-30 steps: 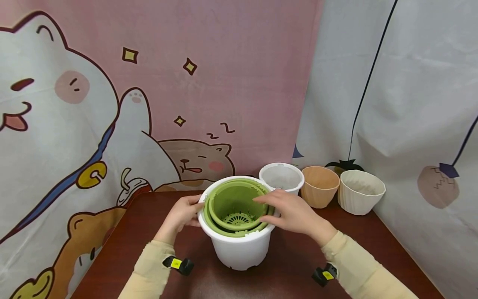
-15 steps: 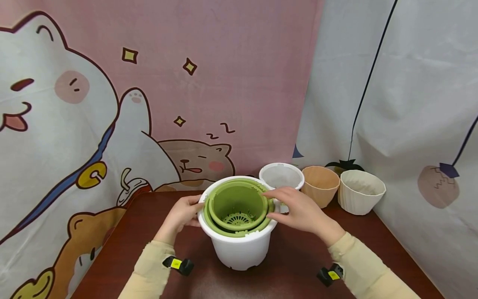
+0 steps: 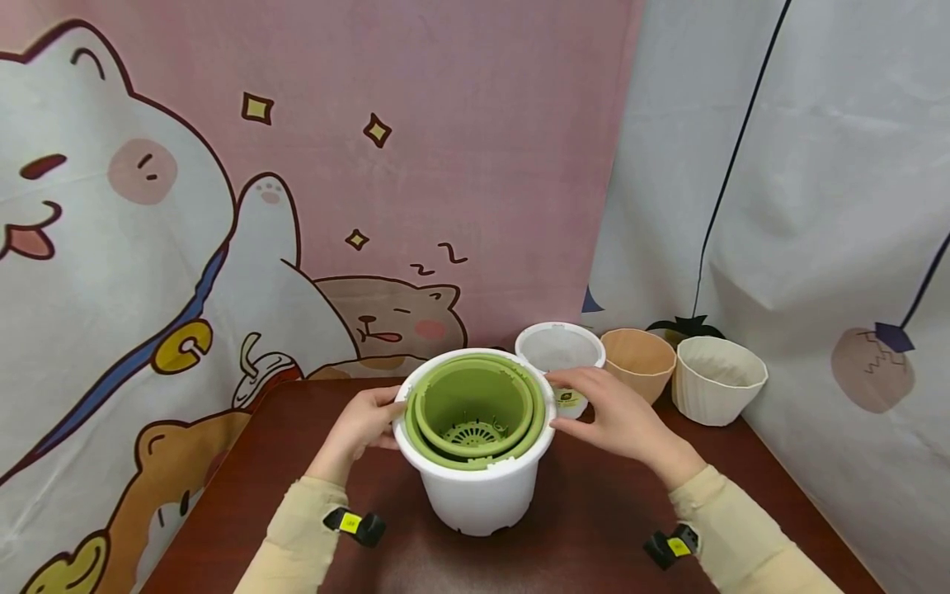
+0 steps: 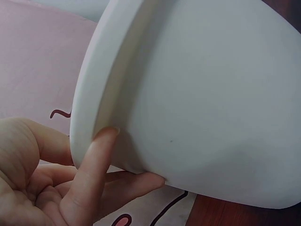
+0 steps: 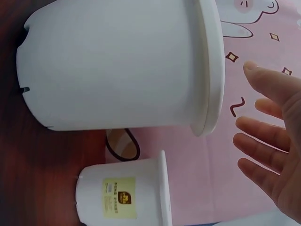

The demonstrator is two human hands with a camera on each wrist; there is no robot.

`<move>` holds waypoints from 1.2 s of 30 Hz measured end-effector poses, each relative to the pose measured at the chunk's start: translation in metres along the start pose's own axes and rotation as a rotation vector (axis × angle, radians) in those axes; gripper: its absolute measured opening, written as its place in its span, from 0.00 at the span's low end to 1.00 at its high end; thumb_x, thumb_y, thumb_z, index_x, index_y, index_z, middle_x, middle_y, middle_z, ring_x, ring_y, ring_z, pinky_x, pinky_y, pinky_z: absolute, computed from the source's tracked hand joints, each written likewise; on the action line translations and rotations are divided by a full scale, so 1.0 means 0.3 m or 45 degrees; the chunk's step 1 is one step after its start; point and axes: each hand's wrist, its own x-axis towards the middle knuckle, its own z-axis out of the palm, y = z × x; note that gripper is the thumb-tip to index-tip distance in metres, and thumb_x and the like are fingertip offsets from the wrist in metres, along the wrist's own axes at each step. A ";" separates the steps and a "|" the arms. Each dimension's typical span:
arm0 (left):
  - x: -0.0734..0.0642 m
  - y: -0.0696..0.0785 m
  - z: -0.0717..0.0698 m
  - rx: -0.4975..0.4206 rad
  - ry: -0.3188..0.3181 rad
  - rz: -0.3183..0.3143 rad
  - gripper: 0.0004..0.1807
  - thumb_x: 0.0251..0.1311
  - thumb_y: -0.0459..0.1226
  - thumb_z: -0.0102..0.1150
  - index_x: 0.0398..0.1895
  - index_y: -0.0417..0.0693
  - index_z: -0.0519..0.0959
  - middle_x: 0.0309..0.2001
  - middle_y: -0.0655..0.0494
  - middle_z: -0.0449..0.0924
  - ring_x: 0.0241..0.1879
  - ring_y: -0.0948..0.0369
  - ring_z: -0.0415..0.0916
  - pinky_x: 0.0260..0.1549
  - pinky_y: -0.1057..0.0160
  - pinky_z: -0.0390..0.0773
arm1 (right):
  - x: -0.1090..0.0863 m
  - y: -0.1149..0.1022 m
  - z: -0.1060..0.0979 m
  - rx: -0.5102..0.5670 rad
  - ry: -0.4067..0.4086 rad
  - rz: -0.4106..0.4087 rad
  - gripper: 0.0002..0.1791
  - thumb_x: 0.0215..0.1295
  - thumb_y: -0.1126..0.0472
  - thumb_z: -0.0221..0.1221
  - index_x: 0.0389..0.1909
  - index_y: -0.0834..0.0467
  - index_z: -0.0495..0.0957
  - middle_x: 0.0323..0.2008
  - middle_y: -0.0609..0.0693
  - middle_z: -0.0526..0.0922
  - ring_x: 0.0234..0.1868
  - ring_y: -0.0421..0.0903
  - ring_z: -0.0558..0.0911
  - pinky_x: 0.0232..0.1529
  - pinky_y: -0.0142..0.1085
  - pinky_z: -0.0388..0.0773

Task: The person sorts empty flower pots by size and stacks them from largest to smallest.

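Note:
A large white flower pot (image 3: 478, 499) stands upright on the table, with two green pots nested inside it. The inner green pot (image 3: 473, 392) has a slotted bottom; around it shows the rim of the outer green pot (image 3: 412, 427). My left hand (image 3: 362, 425) grips the white pot's rim at the left. In the left wrist view its thumb (image 4: 96, 162) presses under the lip. At the pot's right side my right hand (image 3: 619, 417) holds nothing, fingers spread. The right wrist view shows its fingers (image 5: 263, 153) apart from the rim.
Behind the large pot stands a smaller white pot (image 3: 560, 351) with a yellow label (image 5: 119, 197). To its right are an orange pot (image 3: 640, 356) and a cream ribbed pot (image 3: 718, 384). The dark red table (image 3: 594, 528) ends at a hanging printed cloth (image 3: 482, 181).
My right hand has moved right, from over the inner green pot's rim to beyond the large white pot's rim. My left hand and the nested pots have stayed in place.

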 end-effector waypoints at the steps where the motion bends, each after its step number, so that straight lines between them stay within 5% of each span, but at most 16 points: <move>1: 0.000 -0.001 0.000 0.000 0.002 -0.001 0.23 0.71 0.33 0.53 0.67 0.36 0.71 0.44 0.42 0.82 0.32 0.54 0.84 0.26 0.55 0.86 | -0.003 0.005 0.000 -0.002 0.003 0.004 0.34 0.53 0.51 0.74 0.60 0.58 0.78 0.54 0.49 0.81 0.57 0.50 0.77 0.58 0.50 0.74; 36: 0.012 -0.015 -0.001 -0.011 0.005 0.017 0.22 0.70 0.32 0.52 0.66 0.35 0.72 0.40 0.43 0.83 0.30 0.54 0.83 0.25 0.55 0.86 | -0.057 0.200 0.046 -0.119 -0.094 0.269 0.26 0.55 0.58 0.73 0.54 0.59 0.79 0.47 0.53 0.83 0.48 0.53 0.80 0.49 0.51 0.81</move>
